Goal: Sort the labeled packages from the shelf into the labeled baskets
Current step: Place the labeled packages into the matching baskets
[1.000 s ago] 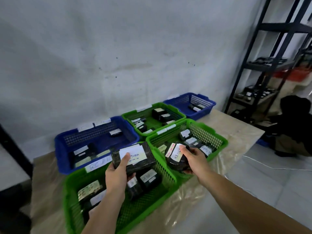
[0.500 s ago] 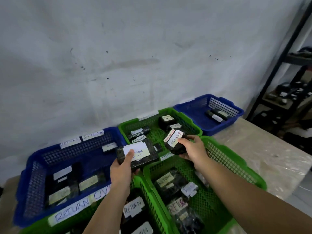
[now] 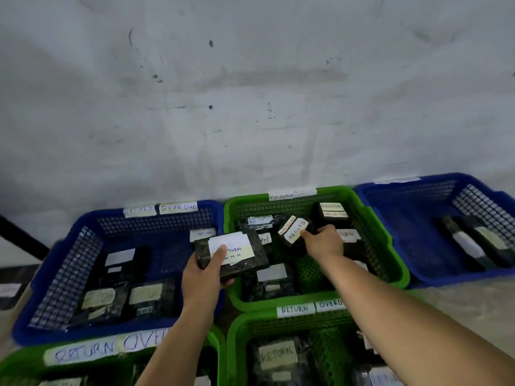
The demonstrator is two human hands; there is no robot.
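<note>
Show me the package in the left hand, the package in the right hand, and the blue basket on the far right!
Left-hand package [image 3: 245,261]: head view, on its dark wrapping below the label.
Right-hand package [image 3: 296,230]: head view, on its white RETURN label.
Far-right blue basket [image 3: 404,218]: head view, on its bare inner floor.

The bottom edge cuts off the two nearest green baskets [image 3: 292,320], and the far green basket's rim label [image 3: 292,194] is too blurred to read.

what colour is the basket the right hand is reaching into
Green basket, under the right hand; clearest in the head view.
</note>
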